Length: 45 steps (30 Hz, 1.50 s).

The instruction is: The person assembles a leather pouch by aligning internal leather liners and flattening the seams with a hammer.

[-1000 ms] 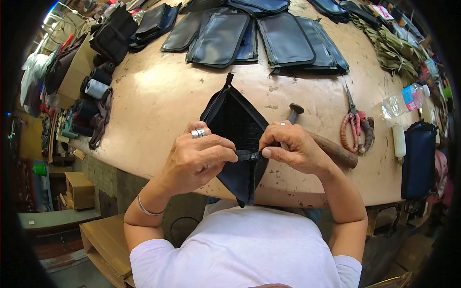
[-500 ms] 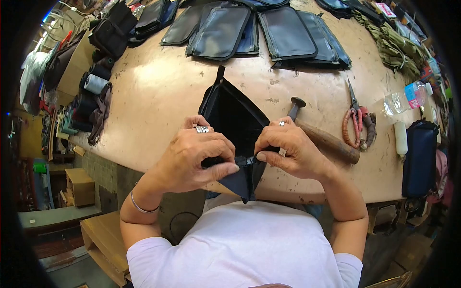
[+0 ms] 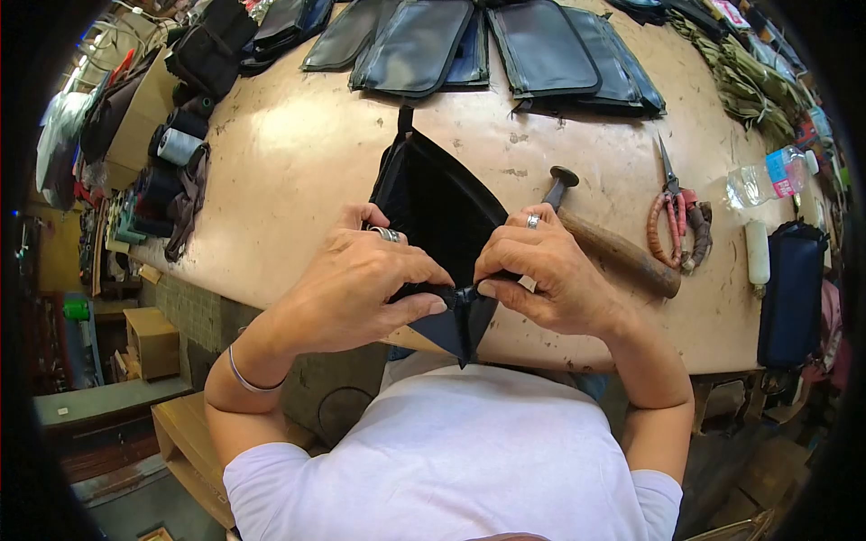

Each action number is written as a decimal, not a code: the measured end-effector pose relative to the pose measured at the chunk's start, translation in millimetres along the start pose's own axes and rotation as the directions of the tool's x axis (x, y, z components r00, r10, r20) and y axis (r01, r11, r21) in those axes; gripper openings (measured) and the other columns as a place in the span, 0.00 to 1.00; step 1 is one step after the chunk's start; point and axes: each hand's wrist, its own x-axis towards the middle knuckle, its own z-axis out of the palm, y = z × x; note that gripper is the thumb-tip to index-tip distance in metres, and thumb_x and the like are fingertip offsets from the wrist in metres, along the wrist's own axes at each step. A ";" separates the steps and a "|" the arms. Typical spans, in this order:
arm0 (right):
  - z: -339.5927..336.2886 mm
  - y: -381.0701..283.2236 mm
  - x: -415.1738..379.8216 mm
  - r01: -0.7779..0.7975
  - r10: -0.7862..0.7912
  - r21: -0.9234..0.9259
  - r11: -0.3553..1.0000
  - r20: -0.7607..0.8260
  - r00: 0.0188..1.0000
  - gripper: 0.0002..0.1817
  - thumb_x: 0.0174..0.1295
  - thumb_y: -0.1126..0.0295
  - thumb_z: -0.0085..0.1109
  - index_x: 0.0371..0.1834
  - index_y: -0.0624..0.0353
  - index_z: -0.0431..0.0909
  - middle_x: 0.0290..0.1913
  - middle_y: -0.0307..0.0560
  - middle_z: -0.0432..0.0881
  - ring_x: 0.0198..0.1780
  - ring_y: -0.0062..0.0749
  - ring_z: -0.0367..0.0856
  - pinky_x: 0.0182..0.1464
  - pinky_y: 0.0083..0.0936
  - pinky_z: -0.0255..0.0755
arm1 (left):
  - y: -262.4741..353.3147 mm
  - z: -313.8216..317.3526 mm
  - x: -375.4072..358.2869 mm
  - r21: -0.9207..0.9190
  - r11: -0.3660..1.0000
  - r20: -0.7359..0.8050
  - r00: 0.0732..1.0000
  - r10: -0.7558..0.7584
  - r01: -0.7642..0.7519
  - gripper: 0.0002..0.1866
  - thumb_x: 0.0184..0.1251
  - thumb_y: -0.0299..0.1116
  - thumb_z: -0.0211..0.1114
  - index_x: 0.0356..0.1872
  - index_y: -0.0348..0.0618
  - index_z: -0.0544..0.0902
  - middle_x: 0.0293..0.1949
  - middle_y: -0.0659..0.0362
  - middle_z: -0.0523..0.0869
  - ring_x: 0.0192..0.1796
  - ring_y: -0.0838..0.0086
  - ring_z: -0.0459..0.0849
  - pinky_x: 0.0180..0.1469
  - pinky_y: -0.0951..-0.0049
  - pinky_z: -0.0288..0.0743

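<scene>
A black pouch (image 3: 433,203) stands at the near edge of the table, its mouth spread and its dark inside facing up. My left hand (image 3: 365,275), with rings on a finger, pinches the pouch's near edge from the left. On the right, my right hand (image 3: 532,275) pinches the same edge between thumb and fingers. The two sets of fingertips almost meet at a seam or zipper end, too small to make out. Below them a pointed corner of the pouch hangs down toward my shirt. A short strap tab sticks up at its far end.
A hammer (image 3: 622,255) with a wooden handle lies right of my right hand. Beyond it are scissors (image 3: 670,212) with wrapped handles and a plastic bottle (image 3: 771,180). Flat black pouches (image 3: 410,50) lie along the back; thread spools (image 3: 179,144) stand at the left.
My left fingers have shifted right, closer to the right fingertips, and the left elbow has swung outward. The pouch's far end sits slightly higher and further left in view.
</scene>
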 end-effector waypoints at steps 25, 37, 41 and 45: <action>10.0 6.4 1.8 -0.064 0.059 0.136 0.989 0.039 0.998 0.05 0.53 0.68 0.59 0.27 0.55 0.76 0.25 0.37 0.74 0.34 0.29 0.71 0.53 0.32 0.54 | -2.8 13.3 9.3 -0.084 0.996 -0.027 1.000 0.009 -0.011 0.06 0.44 0.30 0.68 0.25 0.47 0.80 0.19 0.65 0.80 0.23 0.75 0.78 0.60 0.64 0.53; 1.3 22.7 -16.7 -0.237 0.161 0.477 0.846 0.195 0.967 0.09 0.57 0.66 0.56 0.30 0.62 0.75 0.30 0.41 0.77 0.36 0.30 0.74 0.56 0.34 0.58 | -2.0 12.4 -10.3 0.103 0.938 -0.183 0.921 0.345 -0.331 0.11 0.48 0.24 0.66 0.33 0.45 0.77 0.23 0.64 0.76 0.24 0.75 0.75 0.32 0.76 0.69; -4.9 11.6 -15.0 -0.451 0.362 0.496 0.742 0.270 0.892 0.09 0.55 0.69 0.58 0.31 0.65 0.75 0.29 0.41 0.76 0.33 0.24 0.72 0.44 0.24 0.65 | -12.8 33.6 1.1 0.109 0.912 -0.314 0.857 0.408 -0.395 0.11 0.45 0.21 0.67 0.31 0.43 0.76 0.23 0.63 0.75 0.24 0.75 0.74 0.27 0.78 0.67; 0.4 16.7 -16.2 -0.433 0.403 0.417 0.799 0.163 0.901 0.09 0.54 0.70 0.60 0.32 0.65 0.76 0.27 0.41 0.76 0.30 0.20 0.71 0.34 0.19 0.66 | -20.1 42.7 7.8 0.203 0.870 -0.299 0.817 0.492 -0.450 0.11 0.45 0.23 0.66 0.31 0.43 0.76 0.23 0.64 0.73 0.23 0.77 0.73 0.28 0.77 0.67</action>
